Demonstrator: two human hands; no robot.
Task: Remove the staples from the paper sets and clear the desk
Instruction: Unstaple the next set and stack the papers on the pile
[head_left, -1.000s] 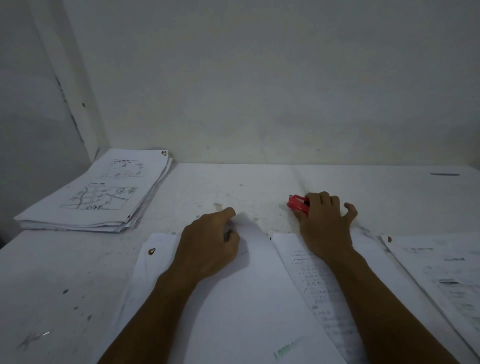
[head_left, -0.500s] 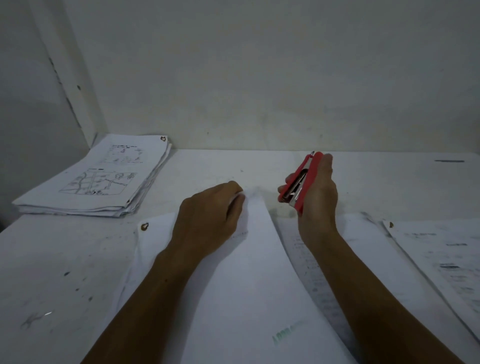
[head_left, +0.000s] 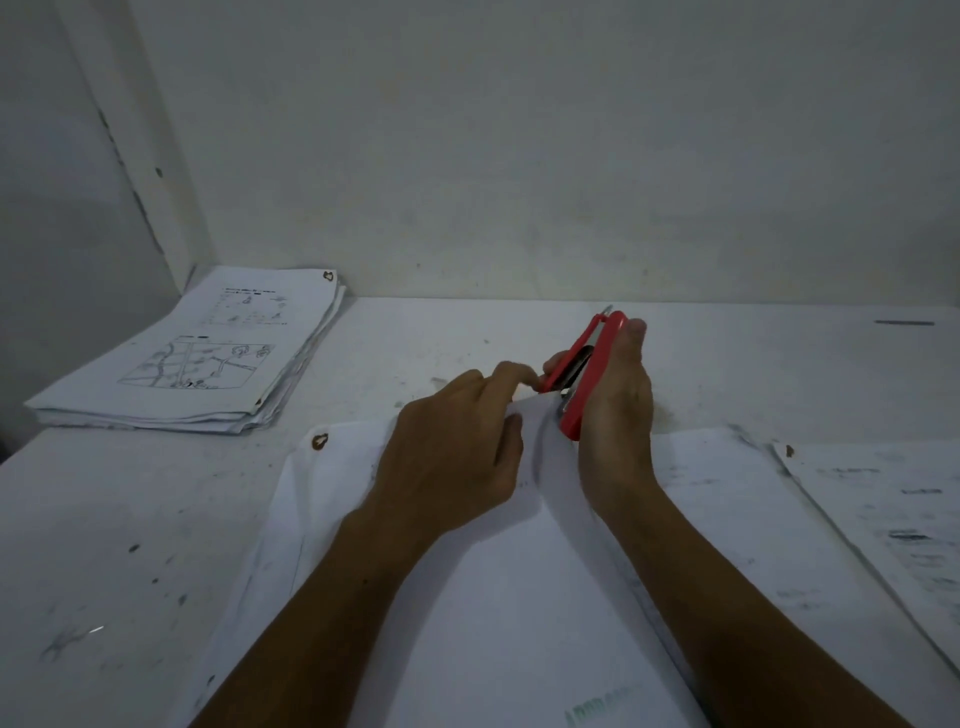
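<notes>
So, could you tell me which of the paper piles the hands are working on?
The middle set, under both forearms; the left hand holds its top corner. The far-left stack and right sheets lie untouched.

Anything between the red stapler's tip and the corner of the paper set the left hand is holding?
Nothing visible. The right hand holds the red stapler with its lower end right at the raised corner of the paper set. The left hand pinches that corner just beside it. The staple itself cannot be made out.

Stack (head_left: 197, 353) left (rear) — stapler (head_left: 587, 379) centre.
</notes>
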